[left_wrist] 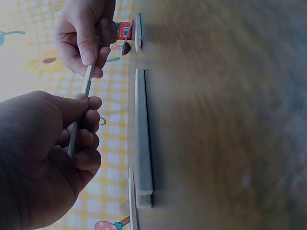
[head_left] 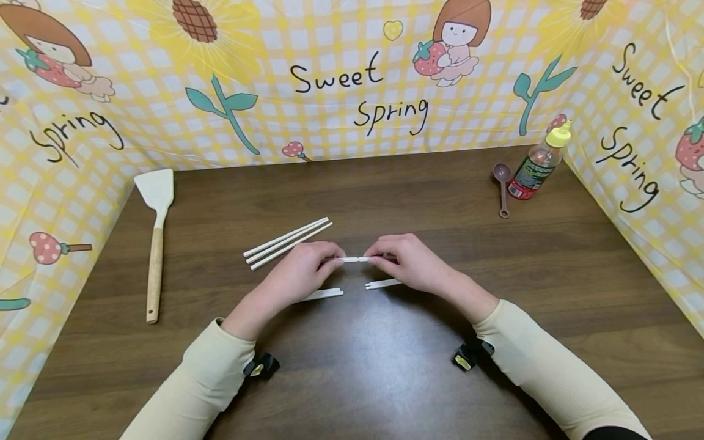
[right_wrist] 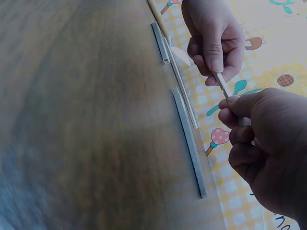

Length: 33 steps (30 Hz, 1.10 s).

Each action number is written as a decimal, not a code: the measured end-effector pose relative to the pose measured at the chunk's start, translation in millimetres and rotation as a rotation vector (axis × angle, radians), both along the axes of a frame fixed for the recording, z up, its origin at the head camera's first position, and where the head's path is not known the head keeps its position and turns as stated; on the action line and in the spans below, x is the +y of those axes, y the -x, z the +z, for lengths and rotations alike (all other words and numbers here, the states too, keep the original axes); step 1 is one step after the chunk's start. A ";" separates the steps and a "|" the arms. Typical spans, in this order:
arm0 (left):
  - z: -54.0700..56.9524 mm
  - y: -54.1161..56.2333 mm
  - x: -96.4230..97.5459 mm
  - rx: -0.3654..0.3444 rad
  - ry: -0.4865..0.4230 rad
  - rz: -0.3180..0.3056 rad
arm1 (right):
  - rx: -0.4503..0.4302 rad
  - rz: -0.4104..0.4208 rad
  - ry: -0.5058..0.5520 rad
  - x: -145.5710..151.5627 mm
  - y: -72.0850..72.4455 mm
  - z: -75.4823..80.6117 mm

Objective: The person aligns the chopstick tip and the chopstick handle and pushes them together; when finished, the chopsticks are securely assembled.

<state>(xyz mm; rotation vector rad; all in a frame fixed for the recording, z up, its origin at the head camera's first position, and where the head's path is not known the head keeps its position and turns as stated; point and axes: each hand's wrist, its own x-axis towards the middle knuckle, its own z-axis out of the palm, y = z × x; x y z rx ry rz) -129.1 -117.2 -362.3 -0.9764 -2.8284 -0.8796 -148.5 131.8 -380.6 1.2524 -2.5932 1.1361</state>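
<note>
My left hand (head_left: 308,266) and right hand (head_left: 409,263) pinch a pale chopstick (head_left: 352,260) between thumbs and fingers, one from each side, with a short stretch showing between them. A break or notch marks the stick in that gap, and the two sides still look in line; whether they are joined I cannot tell. In the left wrist view the chopstick (left_wrist: 74,136) runs through the left palm. Short stick pieces (head_left: 328,294) lie on the table beside the left hand. More short pieces (head_left: 382,284), with uneven ends, lie below the right hand, partly covered by it.
Three whole chopsticks (head_left: 287,236) lie at the back left of the hands. A white spatula with a wooden handle (head_left: 156,269) lies far left. At the back right are a brown measuring spoon (head_left: 503,189) and a yellow-capped bottle (head_left: 533,171). Patterned cloth (head_left: 330,134) surrounds the table.
</note>
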 end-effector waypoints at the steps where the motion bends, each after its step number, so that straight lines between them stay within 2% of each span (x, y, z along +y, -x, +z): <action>1: 0.1 0.0 0.1 -0.002 0.000 0.000 | 0.000 0.002 0.001 0.0 -0.1 0.1; 25: -2.2 -0.6 2.0 -0.024 0.001 -0.006 | 0.021 0.023 0.015 0.4 -1.3 -0.3; 33: -1.6 -2.6 3.6 -0.004 0.008 -0.001 | 0.026 0.032 0.013 0.2 -1.0 -1.6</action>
